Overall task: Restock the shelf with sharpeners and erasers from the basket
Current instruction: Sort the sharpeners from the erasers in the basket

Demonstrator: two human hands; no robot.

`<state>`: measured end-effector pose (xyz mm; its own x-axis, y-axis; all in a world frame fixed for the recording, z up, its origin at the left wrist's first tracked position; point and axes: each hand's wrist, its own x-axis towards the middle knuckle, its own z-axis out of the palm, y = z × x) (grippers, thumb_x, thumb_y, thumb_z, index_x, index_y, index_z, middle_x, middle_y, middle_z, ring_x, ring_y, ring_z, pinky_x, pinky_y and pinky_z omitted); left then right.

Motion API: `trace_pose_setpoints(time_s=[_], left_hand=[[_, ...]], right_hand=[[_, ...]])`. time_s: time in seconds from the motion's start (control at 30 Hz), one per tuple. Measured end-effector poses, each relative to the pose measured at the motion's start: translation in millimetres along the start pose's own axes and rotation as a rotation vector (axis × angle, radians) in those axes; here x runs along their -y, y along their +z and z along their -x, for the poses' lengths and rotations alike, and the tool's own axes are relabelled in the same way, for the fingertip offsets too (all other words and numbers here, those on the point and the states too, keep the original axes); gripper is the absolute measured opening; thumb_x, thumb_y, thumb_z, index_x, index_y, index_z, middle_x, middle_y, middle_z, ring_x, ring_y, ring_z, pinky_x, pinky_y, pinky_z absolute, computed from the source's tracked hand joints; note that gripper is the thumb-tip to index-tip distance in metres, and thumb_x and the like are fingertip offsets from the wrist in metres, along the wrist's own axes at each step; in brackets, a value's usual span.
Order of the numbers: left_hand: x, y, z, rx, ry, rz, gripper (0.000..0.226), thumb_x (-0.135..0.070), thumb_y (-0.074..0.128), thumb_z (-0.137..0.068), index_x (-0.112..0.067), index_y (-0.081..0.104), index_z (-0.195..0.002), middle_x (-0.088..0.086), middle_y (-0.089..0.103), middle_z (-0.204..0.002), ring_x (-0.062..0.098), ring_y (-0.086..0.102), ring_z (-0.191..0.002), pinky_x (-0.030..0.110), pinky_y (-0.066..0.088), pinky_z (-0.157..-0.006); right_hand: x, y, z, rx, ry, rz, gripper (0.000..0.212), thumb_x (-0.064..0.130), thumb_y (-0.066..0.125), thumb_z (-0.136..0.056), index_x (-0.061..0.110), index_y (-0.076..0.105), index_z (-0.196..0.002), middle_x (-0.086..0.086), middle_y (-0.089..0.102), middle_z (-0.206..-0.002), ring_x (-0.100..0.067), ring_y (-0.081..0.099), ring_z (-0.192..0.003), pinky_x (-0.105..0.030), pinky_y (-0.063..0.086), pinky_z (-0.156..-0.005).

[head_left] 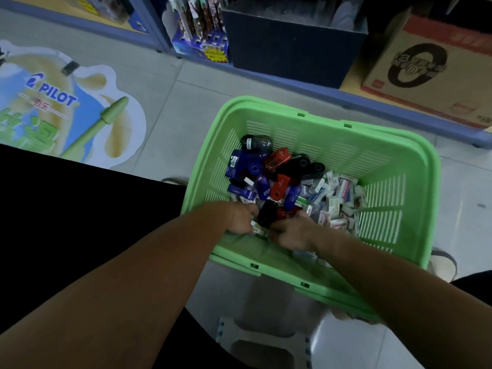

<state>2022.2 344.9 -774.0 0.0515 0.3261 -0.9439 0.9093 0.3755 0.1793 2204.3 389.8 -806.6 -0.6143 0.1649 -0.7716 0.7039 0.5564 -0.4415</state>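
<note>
Basket (372, 155) | sharpeners (266, 169), erasers (338, 198) | left hand (241, 218), right hand (290, 233) inside

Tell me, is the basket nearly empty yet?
Not yet. Done: nothing shows as placed, and the shelf spot to fill isn't in view. In hand: the left hand and right hand are both down in the green basket, among the pile; what they hold is hidden. Left: a heap of sharpeners and lots of erasers to carry over.
</note>
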Motion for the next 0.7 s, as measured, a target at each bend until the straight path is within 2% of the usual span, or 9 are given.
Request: trace_pose_setpoints(time_s=[0.13, 0.27, 0.37, 0.47, 0.53, 0.6, 0.67, 0.7], left_hand=[[0, -6, 1, -0.002, 0.007, 0.077, 0.045, -0.016, 0.048, -0.104, -0.028, 0.048, -0.148, 0.008, 0.048, -0.15, 0.022, 0.062, -0.115, 0.04, 0.054, -0.099], [-2, -8, -2, 0.0, 0.022, 0.012, 0.041, -0.021, 0.047, -0.107, -0.022, 0.049, -0.148, 0.009, 0.05, -0.149, 0.024, 0.057, -0.121, 0.033, 0.048, -0.094], [-2, -5, -4, 0.011, 0.025, 0.012, 0.045, -0.026, 0.051, -0.106, -0.019, 0.044, -0.15, 0.01, 0.049, -0.15, 0.026, 0.055, -0.126, 0.037, 0.047, -0.103], [-4, -6, -1, 0.018, 0.038, 0.037, 0.043, -0.02, 0.055, -0.102, -0.015, 0.05, -0.144, 0.011, 0.055, -0.143, 0.026, 0.058, -0.121, 0.041, 0.05, -0.104], [-6, -9, 0, 0.018, 0.039, 0.051, 0.035, -0.015, 0.054, -0.101, -0.011, 0.057, -0.136, 0.013, 0.058, -0.136, 0.027, 0.06, -0.119, 0.04, 0.051, -0.102], [-7, -10, 1, 0.014, 0.033, 0.086, 0.034, -0.013, 0.055, -0.1, -0.011, 0.058, -0.134, 0.013, 0.058, -0.135, 0.026, 0.059, -0.119, 0.041, 0.05, -0.103], [-9, -10, -1, 0.026, 0.039, 0.159, 0.032, -0.022, 0.058, -0.101, -0.015, 0.06, -0.132, 0.01, 0.059, -0.133, 0.026, 0.059, -0.118, 0.045, 0.05, -0.105], [-10, -8, -2, 0.042, 0.045, 0.19, 0.033, -0.031, 0.059, -0.101, -0.016, 0.059, -0.131, 0.009, 0.06, -0.133, 0.026, 0.06, -0.118, 0.047, 0.05, -0.105]], right_hand=[[10, -4, -8, 0.118, -0.038, 0.128, 0.038, 0.032, 0.035, -0.11, 0.028, 0.062, -0.137, 0.012, 0.051, -0.152, -0.015, 0.04, -0.141, -0.043, 0.025, -0.114], [15, -3, -11, 0.107, 0.022, 0.074, 0.027, 0.034, 0.038, -0.106, 0.031, 0.062, -0.118, 0.007, 0.058, -0.138, -0.018, 0.046, -0.123, -0.041, 0.025, -0.097], [18, -6, -5, 0.081, 0.052, -0.012, 0.04, 0.032, 0.041, -0.103, 0.034, 0.055, -0.14, 0.002, 0.053, -0.148, -0.019, 0.042, -0.127, -0.043, 0.025, -0.107], [19, -14, 0, 0.127, 0.054, -0.032, 0.044, 0.027, 0.039, -0.104, 0.028, 0.053, -0.146, -0.001, 0.049, -0.154, -0.021, 0.042, -0.134, -0.043, 0.024, -0.114], [18, -19, 4, 0.163, 0.057, -0.088, 0.04, 0.021, 0.043, -0.103, 0.022, 0.059, -0.14, -0.004, 0.056, -0.144, -0.02, 0.049, -0.126, -0.042, 0.031, -0.113], [12, -23, 6, 0.157, 0.068, -0.26, 0.033, 0.018, 0.051, -0.101, 0.021, 0.065, -0.132, -0.005, 0.061, -0.129, -0.018, 0.054, -0.115, -0.039, 0.043, -0.103], [5, -25, 6, 0.119, 0.078, -0.422, 0.024, 0.021, 0.056, -0.1, 0.028, 0.067, -0.121, 0.002, 0.061, -0.117, -0.018, 0.056, -0.11, -0.034, 0.045, -0.088], [3, -25, 6, 0.109, 0.073, -0.428, 0.019, 0.023, 0.058, -0.099, 0.032, 0.066, -0.114, 0.005, 0.06, -0.113, -0.019, 0.056, -0.109, -0.032, 0.043, -0.083]])
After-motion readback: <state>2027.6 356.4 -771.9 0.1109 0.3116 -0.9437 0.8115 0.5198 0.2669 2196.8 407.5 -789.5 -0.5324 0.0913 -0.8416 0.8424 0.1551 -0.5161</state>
